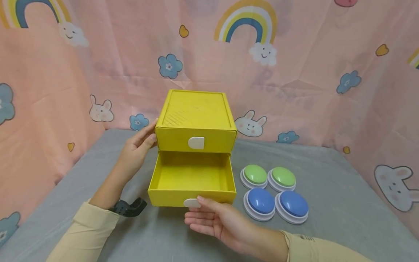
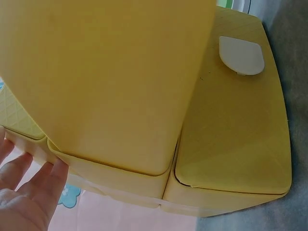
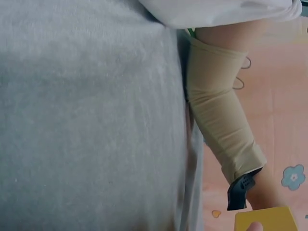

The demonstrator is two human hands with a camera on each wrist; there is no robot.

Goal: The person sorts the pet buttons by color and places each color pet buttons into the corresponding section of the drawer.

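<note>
A yellow two-drawer box point(image 1: 196, 109) stands on the grey cloth in the head view. Its upper drawer point(image 1: 170, 140) is closed, while the lower drawer point(image 1: 193, 174) is pulled out, its bare yellow floor showing. My right hand point(image 1: 229, 222), palm turned up, pinches the white tab point(image 1: 191, 203) of the lower drawer, thumb at the tab and the other fingers below. With straight fingers, my left hand point(image 1: 134, 153) rests against the box's left side. In the left wrist view its fingers point(image 2: 36, 180) touch the yellow edge. The right wrist view shows only a fingertip at the yellow drawer point(image 3: 276, 219).
Right of the box sit two green push buttons point(image 1: 255, 174) and, nearer, two blue push buttons point(image 1: 261, 201), all on white bases. A pink printed curtain point(image 1: 203, 65) hangs behind and at both sides of the grey cloth point(image 1: 340, 196). A dark strap point(image 1: 129, 208) circles the left wrist.
</note>
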